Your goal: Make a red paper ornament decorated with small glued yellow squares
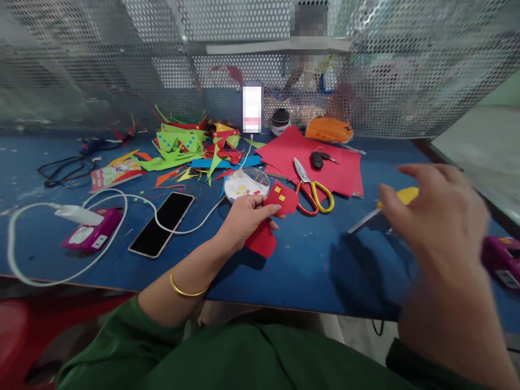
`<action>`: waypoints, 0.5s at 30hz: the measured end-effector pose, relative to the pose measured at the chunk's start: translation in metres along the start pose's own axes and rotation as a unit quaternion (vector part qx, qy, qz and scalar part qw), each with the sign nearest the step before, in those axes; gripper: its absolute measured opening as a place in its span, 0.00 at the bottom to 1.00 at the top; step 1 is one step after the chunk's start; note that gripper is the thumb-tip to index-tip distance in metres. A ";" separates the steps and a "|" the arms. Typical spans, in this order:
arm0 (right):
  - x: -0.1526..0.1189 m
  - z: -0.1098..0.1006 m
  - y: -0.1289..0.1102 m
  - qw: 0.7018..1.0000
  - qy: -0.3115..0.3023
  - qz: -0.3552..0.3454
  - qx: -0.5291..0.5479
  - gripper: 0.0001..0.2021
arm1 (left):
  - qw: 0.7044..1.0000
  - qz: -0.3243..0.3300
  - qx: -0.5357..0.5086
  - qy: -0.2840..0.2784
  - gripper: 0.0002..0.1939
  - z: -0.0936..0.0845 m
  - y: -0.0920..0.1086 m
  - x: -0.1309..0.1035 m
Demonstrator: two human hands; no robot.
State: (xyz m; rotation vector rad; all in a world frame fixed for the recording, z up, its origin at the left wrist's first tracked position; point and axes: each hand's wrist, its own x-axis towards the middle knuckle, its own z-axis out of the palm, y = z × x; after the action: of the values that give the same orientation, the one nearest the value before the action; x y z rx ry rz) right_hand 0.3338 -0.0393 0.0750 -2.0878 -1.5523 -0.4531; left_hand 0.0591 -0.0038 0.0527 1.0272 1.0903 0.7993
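My left hand pinches a folded red paper piece between thumb and fingers. Two small yellow squares lie on its upper face, and its lower flap hangs below the hand. My right hand is raised at the right, slightly blurred, thumb and fingers apart with nothing between them. Partly hidden behind it is a yellow object with a pale, narrow stick pointing left; its kind is unclear. Just beyond my left hand sits a round white dish with small yellow and red paper bits.
Scissors and keys lie by red paper sheets. Green and red paper cutouts are heaped at the back left. A black-screened phone, white cable and purple box lie left. Perforated metal borders the back.
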 end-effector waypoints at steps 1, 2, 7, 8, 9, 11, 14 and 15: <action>0.003 -0.002 0.017 0.996 -0.035 0.027 -0.072 0.22 | 1.000 0.004 -0.001 0.003 0.04 -0.001 0.000 0.001; 0.004 -0.001 0.034 0.986 -0.087 0.040 -0.136 0.24 | 1.000 0.008 -0.002 0.006 0.04 -0.001 -0.001 0.001; 0.008 0.018 0.080 0.913 -0.334 0.033 -0.233 0.20 | 1.000 0.008 0.005 0.005 0.06 -0.002 -0.002 0.003; 0.007 0.022 0.082 0.911 -0.339 0.026 -0.234 0.18 | 1.000 0.007 0.006 0.004 0.06 -0.002 -0.002 0.003; 0.007 0.024 0.082 0.910 -0.339 0.019 -0.237 0.16 | 1.000 0.007 0.008 0.004 0.07 -0.002 -0.002 0.003; 0.005 0.026 0.080 0.917 -0.320 0.010 -0.238 0.13 | 1.000 0.008 0.010 0.005 0.07 -0.003 -0.003 0.003; 0.005 0.022 0.076 0.944 -0.276 -0.010 -0.182 0.13 | 1.000 0.014 0.007 0.005 0.07 -0.004 -0.002 0.003; 0.006 0.019 0.075 0.952 -0.263 -0.010 -0.154 0.16 | 1.000 0.016 0.005 0.005 0.07 -0.004 -0.002 0.003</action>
State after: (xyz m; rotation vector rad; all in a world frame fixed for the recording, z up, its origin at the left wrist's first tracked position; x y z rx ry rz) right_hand 0.4063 -0.0412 0.0480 -2.5861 -1.8935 -0.1513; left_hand 0.0562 -0.0011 0.0492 1.0520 1.0904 0.8264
